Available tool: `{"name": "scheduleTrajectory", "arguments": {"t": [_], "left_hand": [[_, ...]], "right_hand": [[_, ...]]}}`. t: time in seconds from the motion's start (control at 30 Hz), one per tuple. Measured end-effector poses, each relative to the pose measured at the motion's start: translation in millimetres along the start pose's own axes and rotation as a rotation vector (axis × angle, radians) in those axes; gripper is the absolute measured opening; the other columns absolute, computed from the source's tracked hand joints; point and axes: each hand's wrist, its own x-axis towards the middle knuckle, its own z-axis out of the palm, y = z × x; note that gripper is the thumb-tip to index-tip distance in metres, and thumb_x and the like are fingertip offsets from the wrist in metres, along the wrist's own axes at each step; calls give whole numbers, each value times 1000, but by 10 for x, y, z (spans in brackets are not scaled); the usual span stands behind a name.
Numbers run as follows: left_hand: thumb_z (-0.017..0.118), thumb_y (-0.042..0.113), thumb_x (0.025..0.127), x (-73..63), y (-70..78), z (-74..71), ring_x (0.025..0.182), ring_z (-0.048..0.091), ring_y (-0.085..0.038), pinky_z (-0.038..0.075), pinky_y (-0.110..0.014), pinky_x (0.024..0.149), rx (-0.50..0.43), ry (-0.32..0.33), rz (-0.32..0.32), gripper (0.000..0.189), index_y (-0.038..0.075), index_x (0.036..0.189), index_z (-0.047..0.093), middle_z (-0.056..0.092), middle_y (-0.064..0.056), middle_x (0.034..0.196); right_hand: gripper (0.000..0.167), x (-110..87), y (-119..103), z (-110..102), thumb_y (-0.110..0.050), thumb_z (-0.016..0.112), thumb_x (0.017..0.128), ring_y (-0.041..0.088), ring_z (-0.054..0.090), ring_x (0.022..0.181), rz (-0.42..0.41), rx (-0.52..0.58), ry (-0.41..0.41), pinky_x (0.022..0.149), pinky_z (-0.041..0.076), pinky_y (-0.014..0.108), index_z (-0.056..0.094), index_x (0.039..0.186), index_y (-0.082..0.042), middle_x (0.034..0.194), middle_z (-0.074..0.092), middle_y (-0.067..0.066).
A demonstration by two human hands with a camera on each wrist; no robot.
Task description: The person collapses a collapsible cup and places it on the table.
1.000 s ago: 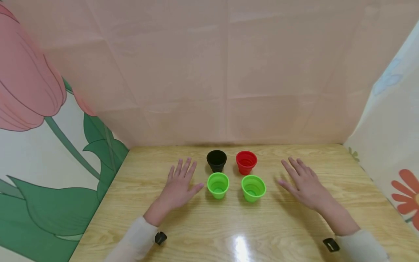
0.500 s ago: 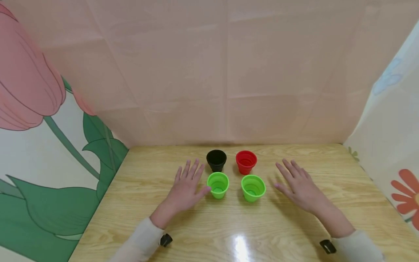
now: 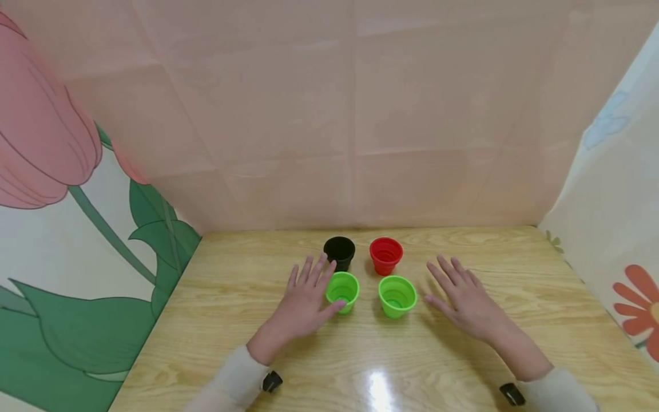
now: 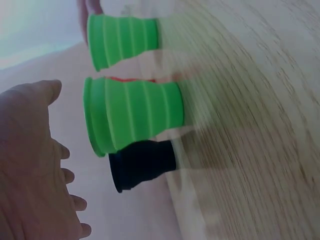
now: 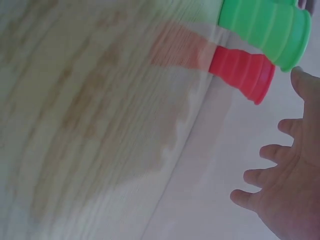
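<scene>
My left hand (image 3: pixel 301 306), fingers spread, hovers beside the left green cup (image 3: pixel 348 286); its thumb and fingertips overlap that cup in the head view. Behind stands a black cup (image 3: pixel 340 250), partly covered by the fingertips. To the right are a red cup (image 3: pixel 386 254) at the back and a second green cup (image 3: pixel 397 297) in front. My right hand (image 3: pixel 471 306), also spread and holding nothing, is just right of that green cup. In the left wrist view, the palm (image 4: pixel 30 165) faces the ribbed side of the nearer green cup (image 4: pixel 132 112). All the cups are upright with openings up.
The cups stand on a wood-grain table (image 3: pixel 216 309). A pinkish sheet (image 3: pixel 278 131) rises behind its far edge. Flower-printed sheets flank the table, with a large tulip (image 3: pixel 46 120) on the left and an orange flower (image 3: pixel 638 309) on the right.
My left hand has moved right until its thumb and fingers overlap the left green cup in the head view. The right hand has shifted slightly left toward the other green cup. The cups stay put.
</scene>
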Motion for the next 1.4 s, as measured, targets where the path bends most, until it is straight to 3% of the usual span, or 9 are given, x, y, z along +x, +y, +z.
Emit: {"name": "scheduleTrajectory", "arguments": {"t": [0.3, 0.6, 1.03, 1.2, 1.4], "left_hand": [[39, 65, 101, 26, 135, 61, 155, -4, -35, 7, -64, 122, 43, -2, 47, 82, 19, 164, 14, 8, -7, 170], [18, 75, 98, 57, 264, 94, 155, -2, -38, 7, -64, 122, 98, -42, 82, 84, 24, 164, 6, 3, -5, 171], [36, 67, 101, 139, 475, 195, 156, 0, -37, 5, -62, 123, 146, -42, 120, 81, 21, 164, 11, -3, -1, 169], [30, 69, 101, 172, 552, 230, 156, 0, -36, 1, -59, 123, 166, -50, 118, 82, 22, 164, 9, -3, 0, 169], [24, 72, 100, 219, 630, 270, 155, -5, -33, 5, -61, 123, 181, -59, 115, 81, 23, 163, 7, -3, 0, 169]], "right_hand": [[72, -23, -106, 9, -44, 59, 101, 51, 19, 149, -15, -31, -9, 111, 24, 75, 32, 159, -11, 164, 24, 22], [72, -28, -200, 33, -48, 58, 101, 49, 20, 149, -24, -65, -25, 111, 26, 73, 32, 159, -15, 164, 26, 20], [73, -14, -311, 63, -47, 61, 99, 48, 23, 148, -67, -75, -10, 114, 25, 71, 34, 158, -15, 162, 30, 20], [72, -6, -351, 76, -45, 63, 98, 49, 26, 147, -88, -92, -3, 113, 27, 71, 37, 157, -13, 161, 33, 20], [72, -10, -379, 100, -45, 62, 98, 49, 25, 147, -90, -93, -8, 113, 27, 70, 37, 157, -11, 162, 31, 21]]}}
